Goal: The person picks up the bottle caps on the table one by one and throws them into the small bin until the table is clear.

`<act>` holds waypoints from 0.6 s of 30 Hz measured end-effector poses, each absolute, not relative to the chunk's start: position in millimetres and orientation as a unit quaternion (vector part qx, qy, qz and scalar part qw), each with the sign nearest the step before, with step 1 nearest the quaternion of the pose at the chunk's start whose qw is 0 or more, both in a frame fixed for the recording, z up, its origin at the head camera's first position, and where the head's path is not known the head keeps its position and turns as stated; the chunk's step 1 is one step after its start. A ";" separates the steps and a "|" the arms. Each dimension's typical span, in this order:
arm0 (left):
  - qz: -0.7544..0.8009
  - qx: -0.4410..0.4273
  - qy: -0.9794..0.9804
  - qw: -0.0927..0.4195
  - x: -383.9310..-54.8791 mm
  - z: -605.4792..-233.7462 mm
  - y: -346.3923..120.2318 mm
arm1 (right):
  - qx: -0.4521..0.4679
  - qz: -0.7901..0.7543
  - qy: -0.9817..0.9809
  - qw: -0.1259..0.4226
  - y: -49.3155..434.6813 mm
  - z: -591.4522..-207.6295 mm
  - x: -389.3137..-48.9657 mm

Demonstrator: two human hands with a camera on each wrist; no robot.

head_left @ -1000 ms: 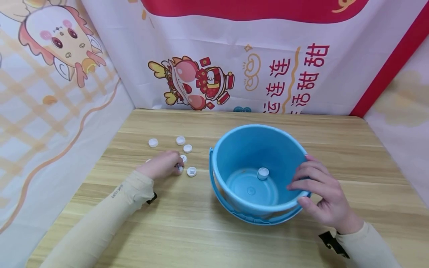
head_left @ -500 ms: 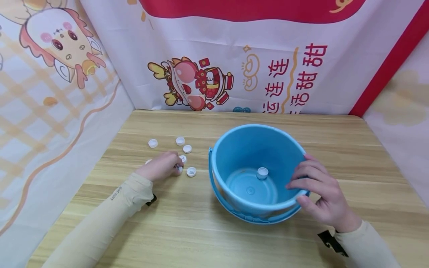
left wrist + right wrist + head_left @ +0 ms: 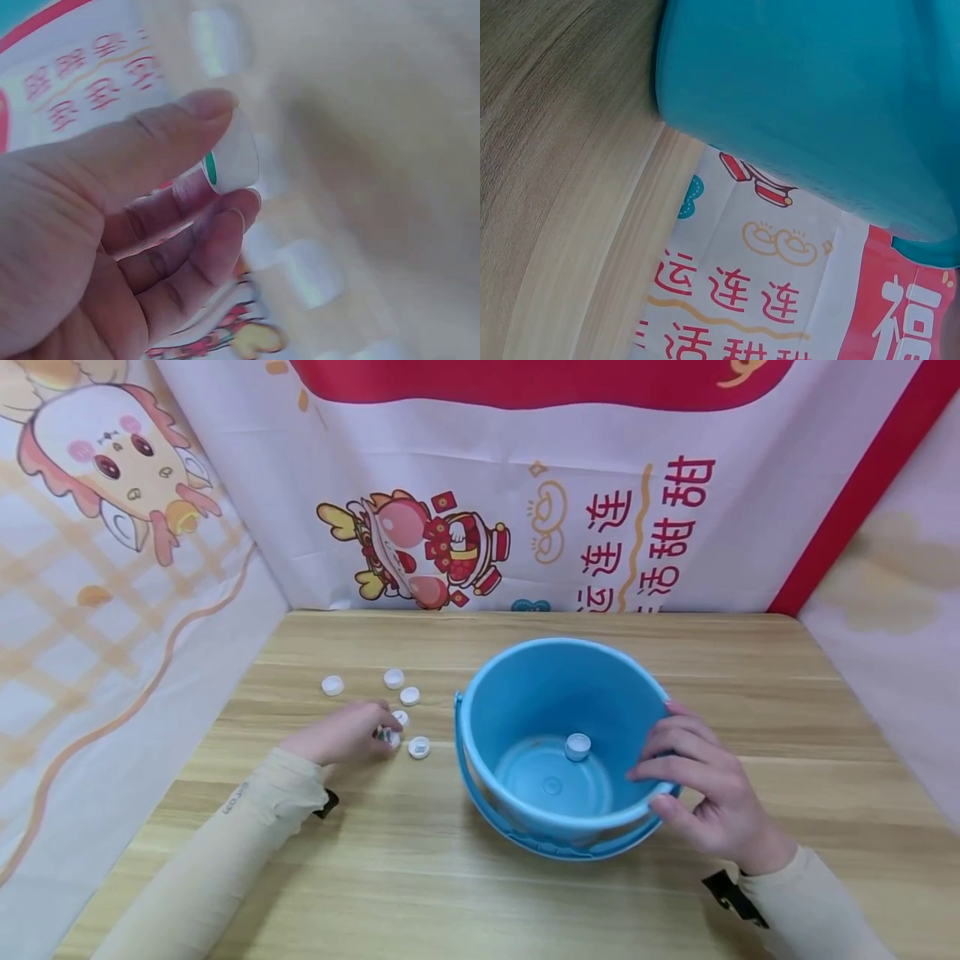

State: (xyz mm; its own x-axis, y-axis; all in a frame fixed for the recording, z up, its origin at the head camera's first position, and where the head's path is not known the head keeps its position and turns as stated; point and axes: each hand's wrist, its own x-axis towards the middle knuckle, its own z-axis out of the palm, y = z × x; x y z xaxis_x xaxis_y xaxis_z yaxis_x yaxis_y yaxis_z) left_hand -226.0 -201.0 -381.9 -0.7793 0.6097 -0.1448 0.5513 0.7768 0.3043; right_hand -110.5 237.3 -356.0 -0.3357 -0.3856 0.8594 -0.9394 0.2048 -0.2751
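My left hand (image 3: 348, 732) pinches a white bottle cap (image 3: 236, 156) between thumb and fingertips; a green mark shows on it in the left wrist view. Around that hand, more white caps lie on the table, such as one cap (image 3: 419, 747) just to its right and another cap (image 3: 332, 685) farther back. The blue bucket (image 3: 558, 835) stands to the right, one white cap (image 3: 577, 746) on its bottom. At the bucket's right side my right hand (image 3: 712, 785) grips the rim, fingers inside and thumb outside. Only the bucket shows in the right wrist view, not the hand.
The wood-grain table (image 3: 480, 910) ends at a printed cloth (image 3: 480, 443) at the back, with more cloth on both sides. The bucket's blue handle (image 3: 551, 847) hangs down along its front.
The whole head view has shifted slightly left. Both hands stay where they were, the left at the caps and the right on the bucket's rim.
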 end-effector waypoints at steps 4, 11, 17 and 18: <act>0.139 0.331 0.930 0.082 -221.3 -352.8 -196.8 | 0.473 0.417 -0.702 0.332 236.7 -356.2 -111.4; 0.125 0.383 0.915 -0.009 -212.0 -278.1 -171.5 | 0.470 0.421 -0.699 0.336 236.5 -356.2 -110.8; 0.095 0.438 0.891 -0.067 -197.1 -222.0 -138.7 | 0.470 0.421 -0.699 0.335 236.3 -357.3 -111.1; 0.093 0.445 0.888 -0.068 -194.3 -214.2 -132.3 | 0.470 0.422 -0.699 0.335 236.3 -357.5 -111.1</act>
State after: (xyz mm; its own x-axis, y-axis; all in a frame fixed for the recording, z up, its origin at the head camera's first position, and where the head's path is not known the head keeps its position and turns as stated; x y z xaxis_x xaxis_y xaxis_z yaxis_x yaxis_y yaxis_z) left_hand -194.3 -132.3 -214.2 -0.5957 0.7773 0.2025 0.8023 0.5876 0.1047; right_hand -111.1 236.3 -357.5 -0.3338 -0.3751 0.8648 -0.9399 0.2022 -0.2751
